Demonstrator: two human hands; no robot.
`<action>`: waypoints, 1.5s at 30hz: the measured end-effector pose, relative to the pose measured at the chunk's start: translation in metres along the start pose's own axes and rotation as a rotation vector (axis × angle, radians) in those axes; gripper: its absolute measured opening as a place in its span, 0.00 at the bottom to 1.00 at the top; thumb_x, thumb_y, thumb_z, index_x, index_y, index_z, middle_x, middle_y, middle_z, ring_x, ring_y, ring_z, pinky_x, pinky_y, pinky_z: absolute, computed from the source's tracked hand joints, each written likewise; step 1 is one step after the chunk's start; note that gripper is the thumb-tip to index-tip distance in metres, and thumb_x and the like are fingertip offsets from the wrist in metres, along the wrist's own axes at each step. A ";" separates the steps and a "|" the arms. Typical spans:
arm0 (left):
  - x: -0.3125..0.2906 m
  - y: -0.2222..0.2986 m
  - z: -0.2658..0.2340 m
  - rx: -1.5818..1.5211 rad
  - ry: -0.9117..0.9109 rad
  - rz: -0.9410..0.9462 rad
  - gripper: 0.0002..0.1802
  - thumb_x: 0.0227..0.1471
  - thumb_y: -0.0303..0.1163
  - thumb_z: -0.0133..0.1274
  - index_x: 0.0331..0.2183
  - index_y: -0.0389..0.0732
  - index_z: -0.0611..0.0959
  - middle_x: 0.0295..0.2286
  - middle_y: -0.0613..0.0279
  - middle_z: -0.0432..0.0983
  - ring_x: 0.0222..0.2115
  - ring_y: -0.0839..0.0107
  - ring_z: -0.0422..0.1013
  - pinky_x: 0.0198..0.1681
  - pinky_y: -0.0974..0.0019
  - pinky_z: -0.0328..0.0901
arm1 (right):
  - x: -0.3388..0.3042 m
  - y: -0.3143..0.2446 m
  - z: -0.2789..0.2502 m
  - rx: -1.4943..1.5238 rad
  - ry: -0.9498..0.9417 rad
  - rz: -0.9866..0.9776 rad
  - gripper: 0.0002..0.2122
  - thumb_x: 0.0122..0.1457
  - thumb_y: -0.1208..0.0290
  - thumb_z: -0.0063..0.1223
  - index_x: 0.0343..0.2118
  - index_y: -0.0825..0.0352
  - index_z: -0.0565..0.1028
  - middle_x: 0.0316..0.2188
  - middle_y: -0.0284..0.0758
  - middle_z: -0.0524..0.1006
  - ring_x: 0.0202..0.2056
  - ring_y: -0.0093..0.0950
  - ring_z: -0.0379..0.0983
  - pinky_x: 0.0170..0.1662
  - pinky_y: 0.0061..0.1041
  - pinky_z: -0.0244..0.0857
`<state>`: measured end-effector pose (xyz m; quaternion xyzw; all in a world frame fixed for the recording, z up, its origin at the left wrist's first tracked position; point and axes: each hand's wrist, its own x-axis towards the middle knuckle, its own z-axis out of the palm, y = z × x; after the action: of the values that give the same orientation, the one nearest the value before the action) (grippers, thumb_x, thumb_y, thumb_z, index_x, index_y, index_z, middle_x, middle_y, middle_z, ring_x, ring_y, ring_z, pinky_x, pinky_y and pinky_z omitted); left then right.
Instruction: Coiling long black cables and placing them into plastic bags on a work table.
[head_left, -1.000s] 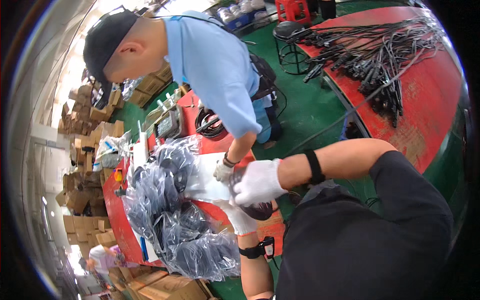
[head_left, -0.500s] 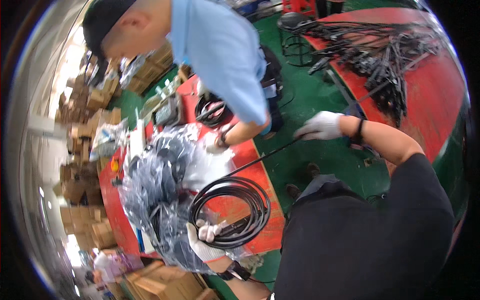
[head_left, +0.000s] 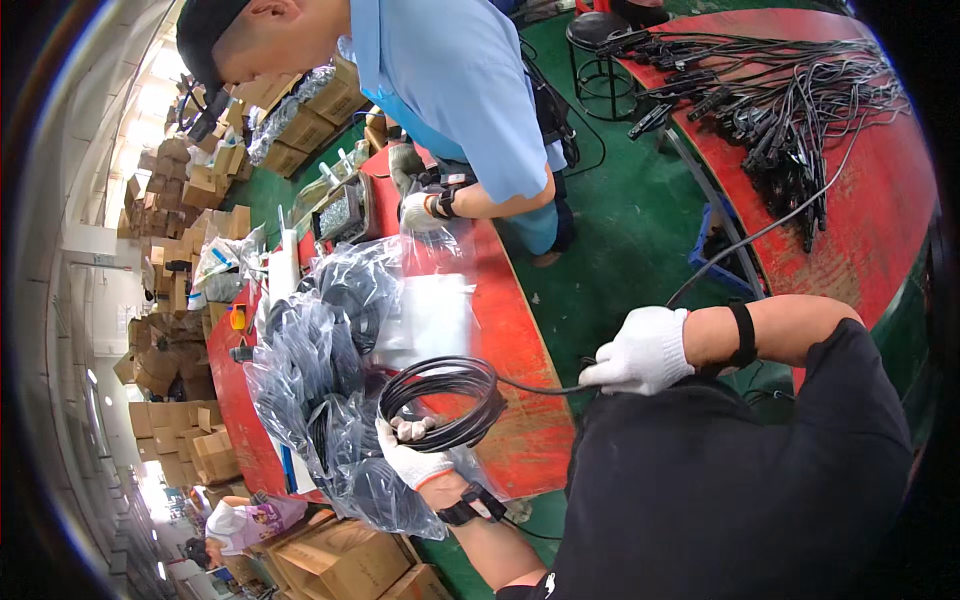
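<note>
Two gloved hands are in the head view. The left hand [head_left: 415, 455] is closed around the lower left side of a coil of black cable [head_left: 484, 400], fingers curled through the ring, above the near part of the red tabletop [head_left: 507, 325]. The right hand [head_left: 640, 352] is closed on a single cable strand [head_left: 540, 388] running from that coil. Containers: clear plastic bags [head_left: 300, 395], heaped left of the coil, hold dark coiled cables visible through the film. White flat sheeting [head_left: 437, 312] lies beside the heap. A grey bin [head_left: 369, 212] farther up the tabletop holds clear-wrapped items, kind indeterminable. Below the tabletop's near end stands a cardboard box [head_left: 350, 565], contents not visible. A blue crate [head_left: 714, 268] sits under the second table [head_left: 850, 260], its interior too dark to read. A co-worker's gloved hand [head_left: 422, 212] is at clear film.
</note>
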<state>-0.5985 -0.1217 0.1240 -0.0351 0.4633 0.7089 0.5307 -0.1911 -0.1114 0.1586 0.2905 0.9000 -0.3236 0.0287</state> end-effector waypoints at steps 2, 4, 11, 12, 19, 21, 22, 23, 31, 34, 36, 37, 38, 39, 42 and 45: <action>0.003 -0.004 0.007 -0.011 -0.033 -0.038 0.19 0.69 0.43 0.50 0.25 0.49 0.71 0.13 0.77 0.61 0.12 0.79 0.59 0.21 0.69 0.64 | 0.004 -0.015 -0.005 -0.007 0.013 -0.120 0.13 0.63 0.66 0.50 0.50 0.58 0.75 0.34 0.41 0.80 0.33 0.46 0.82 0.33 0.46 0.76; -0.004 -0.030 0.028 0.105 -0.024 0.001 0.19 0.70 0.45 0.51 0.27 0.49 0.72 0.15 0.76 0.62 0.14 0.78 0.59 0.20 0.69 0.63 | 0.014 -0.027 -0.016 -0.021 0.027 -0.167 0.11 0.61 0.66 0.51 0.44 0.64 0.75 0.34 0.42 0.80 0.34 0.47 0.82 0.34 0.47 0.76; -0.029 -0.098 0.040 0.577 -0.362 -0.042 0.48 0.51 0.78 0.51 0.50 0.40 0.77 0.27 0.65 0.75 0.25 0.66 0.72 0.28 0.60 0.71 | 0.091 -0.032 -0.039 -0.135 0.268 -0.324 0.05 0.57 0.70 0.55 0.35 0.63 0.77 0.23 0.40 0.80 0.27 0.43 0.81 0.27 0.45 0.73; -0.035 -0.105 0.043 0.597 -0.386 -0.011 0.54 0.48 0.81 0.50 0.53 0.40 0.75 0.29 0.65 0.76 0.27 0.66 0.73 0.29 0.59 0.71 | 0.089 -0.036 -0.059 -0.307 0.316 -0.389 0.07 0.56 0.69 0.57 0.37 0.63 0.78 0.22 0.40 0.80 0.27 0.43 0.82 0.28 0.45 0.73; -0.049 -0.099 0.054 0.890 -0.922 -0.257 0.24 0.54 0.49 0.65 0.32 0.37 0.76 0.15 0.66 0.63 0.14 0.69 0.63 0.24 0.62 0.63 | 0.125 -0.008 -0.086 -0.268 0.016 -0.383 0.24 0.45 0.52 0.72 0.42 0.62 0.83 0.33 0.38 0.83 0.39 0.38 0.81 0.43 0.41 0.72; -0.071 -0.085 0.069 0.868 -0.788 -0.284 0.14 0.48 0.36 0.60 0.29 0.36 0.75 0.15 0.64 0.65 0.15 0.68 0.65 0.24 0.62 0.63 | 0.126 0.001 -0.089 -0.089 -0.023 -0.389 0.19 0.50 0.53 0.67 0.41 0.60 0.82 0.36 0.38 0.83 0.40 0.39 0.81 0.43 0.41 0.73; -0.075 -0.081 0.073 0.846 -0.661 -0.308 0.05 0.42 0.24 0.55 0.25 0.35 0.75 0.15 0.62 0.68 0.16 0.67 0.67 0.23 0.63 0.63 | 0.127 0.009 -0.090 0.088 -0.057 -0.387 0.15 0.55 0.53 0.62 0.40 0.57 0.82 0.39 0.37 0.84 0.41 0.41 0.82 0.44 0.41 0.73; -0.075 -0.072 0.068 0.799 -0.629 -0.313 0.05 0.45 0.25 0.55 0.24 0.37 0.74 0.13 0.64 0.65 0.14 0.68 0.64 0.22 0.62 0.61 | 0.131 0.030 -0.078 0.223 0.016 -0.421 0.16 0.61 0.50 0.58 0.44 0.54 0.83 0.40 0.36 0.85 0.40 0.41 0.81 0.45 0.40 0.72; -0.060 0.008 -0.021 -0.028 -0.537 -0.179 0.13 0.60 0.39 0.57 0.37 0.39 0.79 0.14 0.82 0.57 0.16 0.83 0.53 0.30 0.71 0.56 | 0.018 0.171 0.024 0.210 0.257 0.117 0.21 0.72 0.52 0.46 0.65 0.45 0.72 0.43 0.49 0.82 0.44 0.48 0.80 0.48 0.41 0.73; -0.058 0.028 -0.030 -0.363 -0.290 -0.202 0.10 0.61 0.36 0.57 0.34 0.40 0.77 0.18 0.79 0.62 0.18 0.82 0.59 0.31 0.69 0.62 | -0.053 0.175 0.056 0.065 0.227 0.329 0.18 0.70 0.54 0.49 0.61 0.45 0.75 0.36 0.44 0.81 0.39 0.46 0.80 0.44 0.42 0.74; -0.044 0.032 -0.037 -0.433 -0.308 -0.196 0.10 0.62 0.36 0.57 0.33 0.42 0.76 0.18 0.78 0.62 0.19 0.81 0.61 0.32 0.68 0.63 | -0.075 0.146 0.061 -0.009 0.231 0.224 0.18 0.67 0.55 0.52 0.59 0.45 0.76 0.33 0.39 0.80 0.33 0.44 0.80 0.37 0.41 0.75; -0.039 0.032 -0.039 -0.303 -0.227 -0.111 0.11 0.63 0.36 0.57 0.31 0.43 0.75 0.18 0.78 0.62 0.19 0.81 0.61 0.33 0.68 0.64 | -0.074 0.118 0.048 -0.032 0.157 0.168 0.18 0.66 0.55 0.53 0.59 0.45 0.76 0.33 0.38 0.80 0.31 0.44 0.79 0.34 0.41 0.75; -0.035 0.027 -0.032 -0.250 -0.163 -0.058 0.18 0.65 0.36 0.54 0.23 0.49 0.69 0.16 0.78 0.62 0.17 0.82 0.62 0.30 0.68 0.65 | -0.067 0.086 0.032 -0.053 0.092 0.124 0.19 0.65 0.56 0.54 0.59 0.45 0.75 0.32 0.37 0.79 0.28 0.43 0.79 0.30 0.41 0.74; -0.029 0.022 -0.030 -0.211 -0.174 -0.047 0.18 0.65 0.36 0.53 0.23 0.49 0.69 0.16 0.77 0.63 0.17 0.82 0.62 0.30 0.67 0.65 | -0.059 0.059 0.018 -0.054 0.069 0.073 0.19 0.65 0.57 0.54 0.58 0.46 0.75 0.31 0.37 0.79 0.28 0.43 0.79 0.29 0.42 0.74; -0.018 -0.004 -0.016 -0.042 -0.147 0.008 0.16 0.66 0.40 0.57 0.28 0.44 0.76 0.18 0.72 0.69 0.18 0.77 0.65 0.30 0.65 0.69 | -0.023 0.006 -0.002 -0.012 0.126 -0.104 0.16 0.62 0.62 0.54 0.53 0.55 0.74 0.29 0.37 0.78 0.29 0.43 0.80 0.28 0.44 0.74; -0.027 -0.046 0.017 0.239 -0.162 0.043 0.19 0.63 0.49 0.59 0.32 0.45 0.77 0.21 0.73 0.72 0.21 0.77 0.70 0.30 0.68 0.72 | 0.022 -0.023 -0.010 -0.070 0.181 -0.288 0.09 0.58 0.67 0.55 0.40 0.63 0.75 0.30 0.39 0.79 0.30 0.45 0.82 0.29 0.45 0.75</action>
<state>-0.5427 -0.1288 0.1200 0.0956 0.5005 0.6604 0.5516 -0.2209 -0.1087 0.1740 0.1853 0.9420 -0.2653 -0.0888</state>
